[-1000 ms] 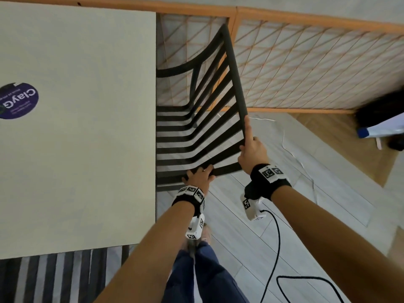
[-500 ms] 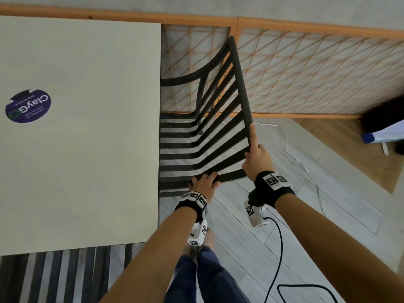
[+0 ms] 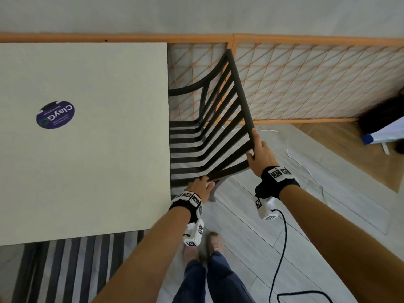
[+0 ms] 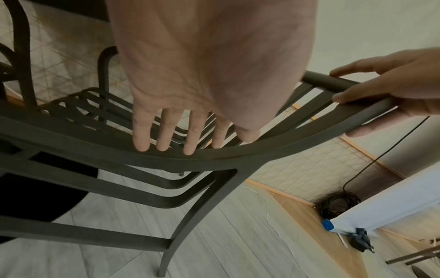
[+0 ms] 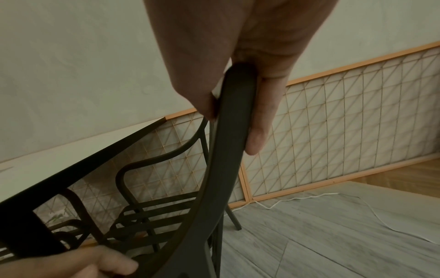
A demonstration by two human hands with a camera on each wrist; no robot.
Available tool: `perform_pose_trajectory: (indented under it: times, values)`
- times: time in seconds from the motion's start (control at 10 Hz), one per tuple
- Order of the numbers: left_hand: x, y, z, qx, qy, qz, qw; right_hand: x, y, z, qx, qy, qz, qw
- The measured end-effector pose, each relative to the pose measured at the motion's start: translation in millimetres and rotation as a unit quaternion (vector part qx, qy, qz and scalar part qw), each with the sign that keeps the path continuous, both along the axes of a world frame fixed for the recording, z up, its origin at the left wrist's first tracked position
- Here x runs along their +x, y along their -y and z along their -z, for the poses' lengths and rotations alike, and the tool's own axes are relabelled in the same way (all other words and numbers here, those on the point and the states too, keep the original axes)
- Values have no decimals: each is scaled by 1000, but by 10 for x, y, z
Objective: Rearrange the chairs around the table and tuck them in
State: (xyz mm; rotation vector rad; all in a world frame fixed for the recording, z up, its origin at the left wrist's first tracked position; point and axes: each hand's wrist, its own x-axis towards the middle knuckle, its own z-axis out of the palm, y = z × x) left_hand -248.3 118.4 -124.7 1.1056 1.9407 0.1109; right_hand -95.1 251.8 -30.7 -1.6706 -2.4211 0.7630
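Slightly further under the surface now, the chair sits. Right hand grips its top rail; left hand presses flat-fingered against the backrest.

A wooden lattice screen stands along the grey wall in front of me. A round purple sticker is at my left, and a black cable lies on the grey floor beside my feet.

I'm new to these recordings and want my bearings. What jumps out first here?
The black slatted chair dominates, pushed partway under the right edge of the pale table, in front of an orange-framed lattice screen. The right hand grips the chair's top rail, while the left hand rests with straight fingers on the near side rail. A round purple sticker marks the tabletop.
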Motion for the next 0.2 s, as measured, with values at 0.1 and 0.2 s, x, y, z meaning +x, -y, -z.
perform_pose_trajectory:
  times: [0.1,0.2]
  values:
    - [12,146,-82,-5,-13,16,1000,92,126,-60,7,-10,9,1000]
    - [52,278,-200,13,-11,16,1000,136,268,-256,14,-40,19,999]
